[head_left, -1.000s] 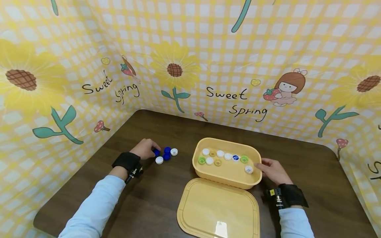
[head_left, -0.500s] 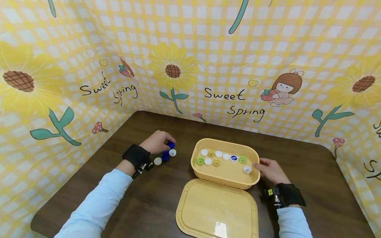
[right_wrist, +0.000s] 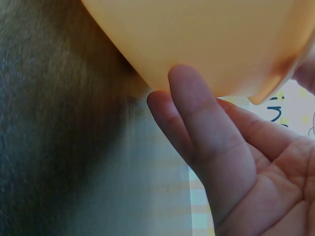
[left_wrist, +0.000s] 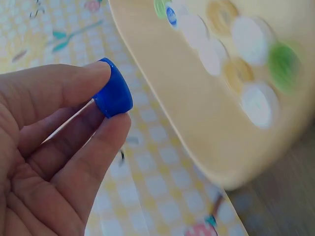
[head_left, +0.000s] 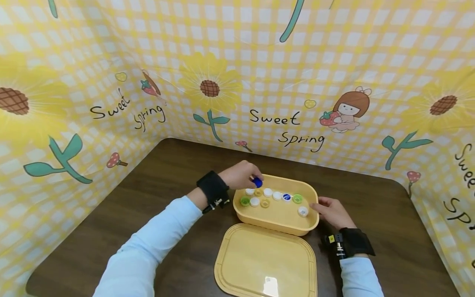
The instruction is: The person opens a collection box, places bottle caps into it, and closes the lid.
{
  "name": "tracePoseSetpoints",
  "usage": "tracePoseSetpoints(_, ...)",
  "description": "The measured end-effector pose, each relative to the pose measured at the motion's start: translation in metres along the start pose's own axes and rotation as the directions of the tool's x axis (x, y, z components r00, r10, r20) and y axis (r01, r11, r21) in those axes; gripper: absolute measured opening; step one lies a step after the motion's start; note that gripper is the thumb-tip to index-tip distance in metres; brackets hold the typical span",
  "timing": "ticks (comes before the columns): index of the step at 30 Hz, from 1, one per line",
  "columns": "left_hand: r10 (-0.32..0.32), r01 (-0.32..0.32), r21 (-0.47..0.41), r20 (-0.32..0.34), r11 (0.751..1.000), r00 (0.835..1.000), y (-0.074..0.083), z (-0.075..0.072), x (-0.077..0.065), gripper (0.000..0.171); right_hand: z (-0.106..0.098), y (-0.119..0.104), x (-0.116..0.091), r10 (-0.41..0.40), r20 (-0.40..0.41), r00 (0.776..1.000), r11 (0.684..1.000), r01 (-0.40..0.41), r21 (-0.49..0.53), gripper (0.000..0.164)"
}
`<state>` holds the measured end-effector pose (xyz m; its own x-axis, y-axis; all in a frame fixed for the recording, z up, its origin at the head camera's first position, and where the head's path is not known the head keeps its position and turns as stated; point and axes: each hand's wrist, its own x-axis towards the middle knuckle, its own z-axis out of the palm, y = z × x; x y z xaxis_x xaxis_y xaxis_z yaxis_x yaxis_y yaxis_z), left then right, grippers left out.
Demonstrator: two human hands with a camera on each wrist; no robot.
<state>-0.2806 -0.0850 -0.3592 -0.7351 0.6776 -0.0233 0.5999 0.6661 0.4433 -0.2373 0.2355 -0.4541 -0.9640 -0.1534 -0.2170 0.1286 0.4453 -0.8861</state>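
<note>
My left hand (head_left: 240, 175) pinches a blue bottle cap (head_left: 257, 182) between thumb and fingertips, above the back left part of a yellow plastic box (head_left: 276, 225). In the left wrist view the blue cap (left_wrist: 116, 94) is tilted on its side, just off the box rim. Inside the box lie several caps: white ones such as the white cap (head_left: 302, 211) at the right, plus green, yellowish and one blue-and-white. My right hand (head_left: 335, 212) holds the box's right end, thumb over the rim, fingers (right_wrist: 189, 83) against the outer wall.
A flat yellow lid (head_left: 265, 262) lies in front of the box on the brown wooden table (head_left: 178, 165). The left forearm and wrist strap (head_left: 212, 189) cover the spot where loose caps lay. A yellow checked cloth (head_left: 222, 41) hangs behind the table.
My left hand picked a blue cap from the loose group on the table and carried it right, over the box. My right hand stays at the box's end. The head view turned slightly right.
</note>
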Motion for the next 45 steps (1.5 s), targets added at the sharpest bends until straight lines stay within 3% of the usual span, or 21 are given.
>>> tracePoseSetpoints(6,0.021,-0.02,-0.002,0.085,1.0,0.996,0.02,0.016,0.036,0.029,0.002,0.001,0.0,-0.022,-0.001,1.0,1.0,0.022,-0.006,0.054)
tracePoseSetpoints(14,0.078,-0.078,-0.004,0.113,0.997,0.991,0.031,0.037,0.062,0.027,0.006,0.002,0.003,-0.032,-0.003,0.999,0.999,0.031,-0.016,0.053)
tracePoseSetpoints(28,0.128,-0.139,0.048,0.18,0.989,0.975,0.042,0.067,0.087,0.02,0.003,0.003,0.004,-0.062,-0.003,0.998,0.998,0.062,-0.017,0.05)
tracePoseSetpoints(37,0.139,-0.164,0.085,0.25,0.983,0.958,0.042,0.082,0.102,0.012,-0.003,0.006,0.006,-0.093,-0.023,0.995,0.996,0.093,-0.006,0.046)
tracePoseSetpoints(42,0.132,-0.168,0.129,0.251,0.977,0.959,0.039,0.091,0.107,0.015,-0.003,0.004,0.004,-0.098,-0.021,0.995,0.995,0.098,-0.01,0.046)
tracePoseSetpoints(45,0.162,-0.208,0.158,0.26,0.965,0.952,0.037,0.095,0.109,0.015,-0.003,0.002,0.003,-0.097,-0.021,0.995,0.995,0.097,-0.015,0.047)
